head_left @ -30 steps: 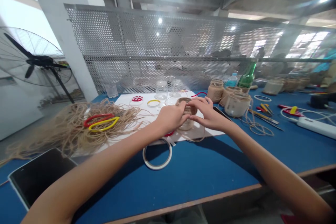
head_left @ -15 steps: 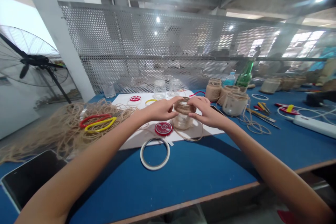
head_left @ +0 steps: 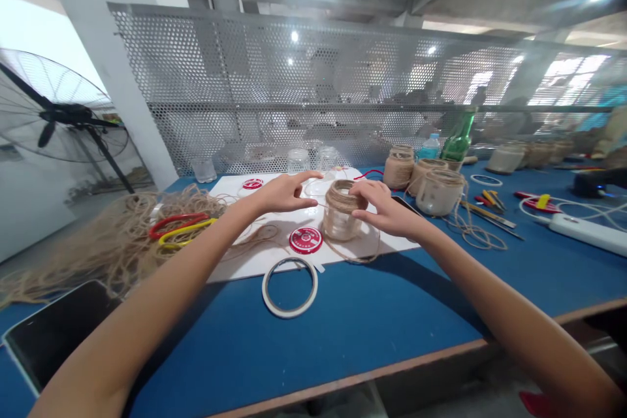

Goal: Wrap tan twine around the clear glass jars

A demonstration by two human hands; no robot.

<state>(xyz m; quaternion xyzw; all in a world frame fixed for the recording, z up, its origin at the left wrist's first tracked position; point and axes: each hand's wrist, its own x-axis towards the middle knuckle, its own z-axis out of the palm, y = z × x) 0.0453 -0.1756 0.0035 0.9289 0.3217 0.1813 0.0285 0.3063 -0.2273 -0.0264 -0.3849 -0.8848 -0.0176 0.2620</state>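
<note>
A glass jar (head_left: 339,215) half wound with jute twine stands on a white board (head_left: 255,260) on the blue table. My right hand (head_left: 385,210) grips the jar's rim and right side, fingers curled round it. My left hand (head_left: 284,191) hovers just left of the jar, index finger stretched toward its top, pinching a strand of twine that I can barely see. A red lid (head_left: 305,240) lies in front of the jar. A loose twine loop (head_left: 357,255) trails from the jar over the board's edge.
A tape ring (head_left: 289,287) lies near the board's front edge. A big tangle of twine (head_left: 112,241) with red and yellow loops sits at left, a black tablet (head_left: 53,333) nearer. Wrapped jars (head_left: 438,191), a green bottle (head_left: 459,140), tools and a power strip (head_left: 585,232) lie right. Mesh screen behind.
My left hand has drawn back from the jar's rim toward the left and upward, finger extended. The jar now shows fully with the red lid uncovered. My right hand stays on the jar.
</note>
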